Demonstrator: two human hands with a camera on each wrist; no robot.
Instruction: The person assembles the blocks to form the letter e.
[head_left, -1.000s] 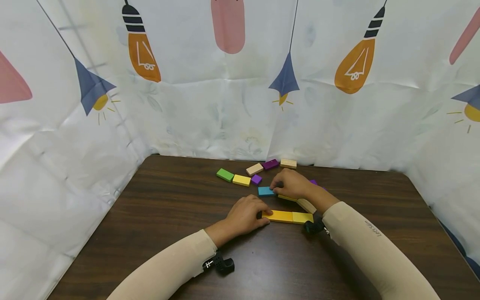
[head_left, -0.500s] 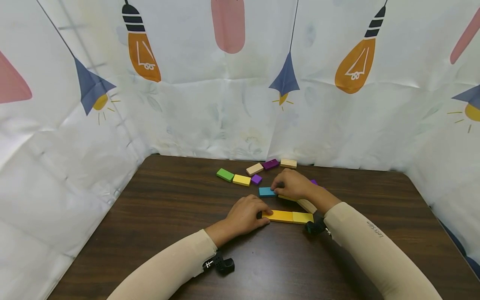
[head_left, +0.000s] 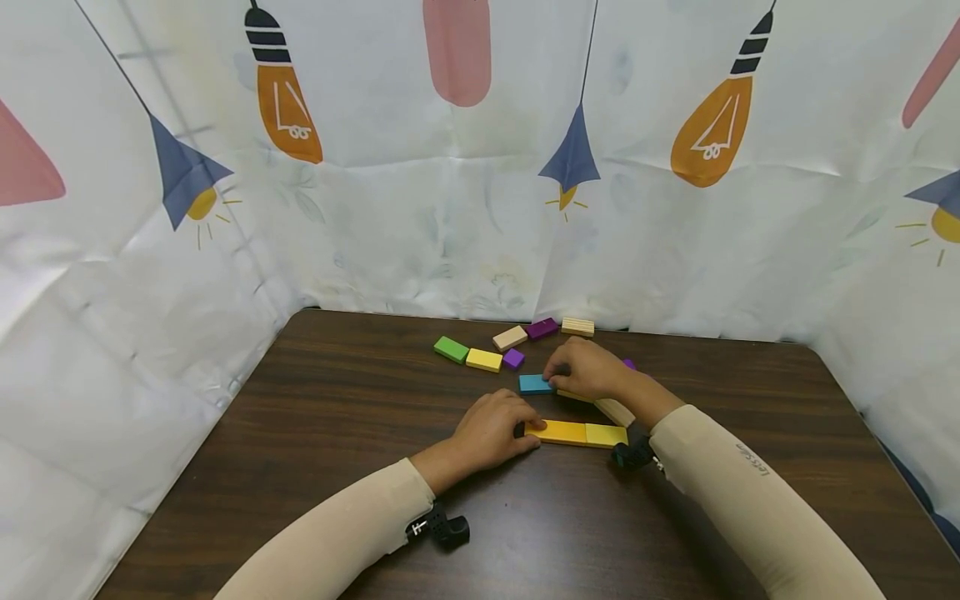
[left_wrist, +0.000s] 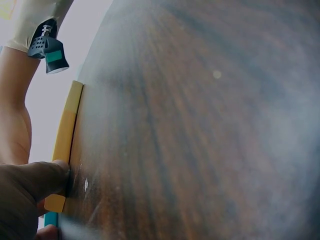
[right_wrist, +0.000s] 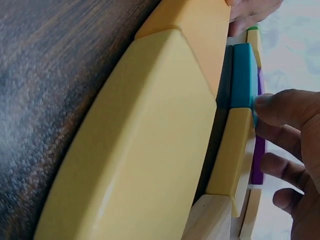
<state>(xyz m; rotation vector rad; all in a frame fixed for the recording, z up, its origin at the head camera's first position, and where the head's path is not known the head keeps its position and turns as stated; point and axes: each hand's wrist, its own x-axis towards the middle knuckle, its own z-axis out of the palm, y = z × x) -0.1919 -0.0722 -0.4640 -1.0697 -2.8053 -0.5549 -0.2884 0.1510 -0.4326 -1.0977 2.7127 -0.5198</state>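
My left hand (head_left: pixel 491 429) holds the left end of an orange wooden block (head_left: pixel 564 432), its thumb (left_wrist: pixel 47 175) against the near side. A pale yellow block (head_left: pixel 605 436) lies end to end with the orange one. Farther back, my right hand (head_left: pixel 588 369) pinches a blue block (head_left: pixel 534 384) at its right end, thumb and index finger on it. In the right wrist view, the blue block touches the end of another yellow block (right_wrist: pixel 230 155). A plain wood block (right_wrist: pixel 212 217) follows that one, partly out of frame.
Behind the hands lie a green block (head_left: pixel 451 350), a yellow block (head_left: pixel 483 360), small purple block (head_left: pixel 513 359), dark purple block (head_left: pixel 542 328), and plain wood blocks (head_left: pixel 510 337). A patterned cloth (head_left: pixel 450 217) hangs along the brown table's (head_left: pixel 300 400) back edge.
The blue block has slid very slightly to the right with my right hand. My left hand and the orange block have stayed put.
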